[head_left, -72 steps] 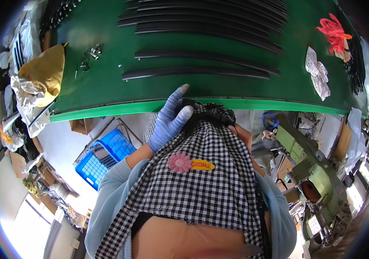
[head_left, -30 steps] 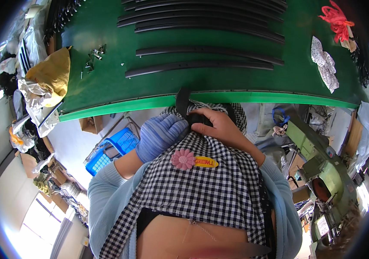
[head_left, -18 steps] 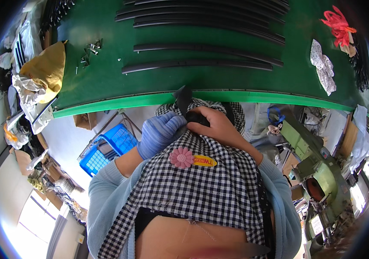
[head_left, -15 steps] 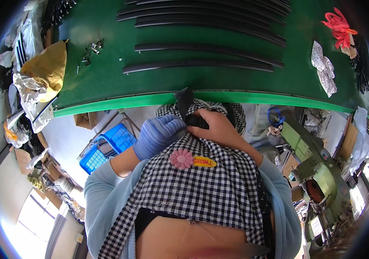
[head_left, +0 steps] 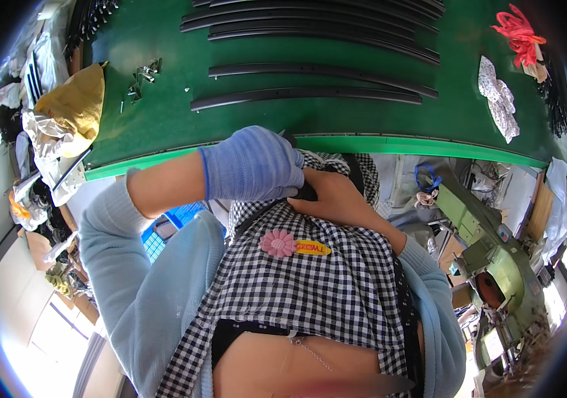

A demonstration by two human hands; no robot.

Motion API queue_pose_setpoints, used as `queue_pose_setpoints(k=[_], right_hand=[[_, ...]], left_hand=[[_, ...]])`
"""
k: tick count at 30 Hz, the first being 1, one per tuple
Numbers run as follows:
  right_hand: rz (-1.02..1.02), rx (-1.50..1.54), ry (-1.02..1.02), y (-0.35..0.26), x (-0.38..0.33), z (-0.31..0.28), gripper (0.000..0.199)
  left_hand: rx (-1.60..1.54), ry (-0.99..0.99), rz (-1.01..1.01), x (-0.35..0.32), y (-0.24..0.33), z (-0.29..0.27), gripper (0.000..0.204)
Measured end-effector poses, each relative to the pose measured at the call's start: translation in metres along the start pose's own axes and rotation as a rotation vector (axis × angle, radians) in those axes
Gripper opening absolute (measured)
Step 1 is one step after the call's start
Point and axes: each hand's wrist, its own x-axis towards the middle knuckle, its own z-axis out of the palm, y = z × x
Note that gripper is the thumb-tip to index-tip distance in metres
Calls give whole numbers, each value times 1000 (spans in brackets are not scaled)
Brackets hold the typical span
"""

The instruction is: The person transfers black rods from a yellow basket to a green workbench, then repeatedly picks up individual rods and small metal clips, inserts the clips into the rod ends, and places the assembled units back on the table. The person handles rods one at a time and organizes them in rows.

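Note:
My left hand (head_left: 257, 166), in a blue striped knit glove, is closed at the table's near edge, its fingertips turned down and hidden. Beside it my bare right hand (head_left: 336, 199) is wrapped round a black piece (head_left: 307, 192), held against the front of my checked apron (head_left: 316, 278). Most of that piece is covered by my hands, so its full shape does not show. A small dark tip (head_left: 288, 137) shows just beyond the glove. Whether my left fingers grip the same piece is hidden.
Several long black strips (head_left: 310, 96) lie across the green table (head_left: 151, 132). Small metal parts (head_left: 141, 76) and a yellow cloth (head_left: 74, 103) are at left; a patterned cloth (head_left: 497, 99) and red ties (head_left: 518, 36) at right. A blue basket (head_left: 184, 213) and a green machine (head_left: 502, 265) stand below.
My left hand has risen and turned over, its elbow swinging out to the left, and now covers part of the basket. My right hand stays nearly in place on the black piece.

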Motion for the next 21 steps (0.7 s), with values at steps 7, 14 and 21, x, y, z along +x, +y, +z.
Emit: queue_pose_setpoints(k=[7,14,21], right_hand=[[10,5,-22,1,-1,-2,52],[67,100,-8,-1,2,-4,48],[36,220,-129,2,6,-1,48]], left_hand=[[-31,-140,-55,6,-4,1,16],[25,81,-167,-31,-12,42,24],[255,411,9,-63,-2,69,20]])
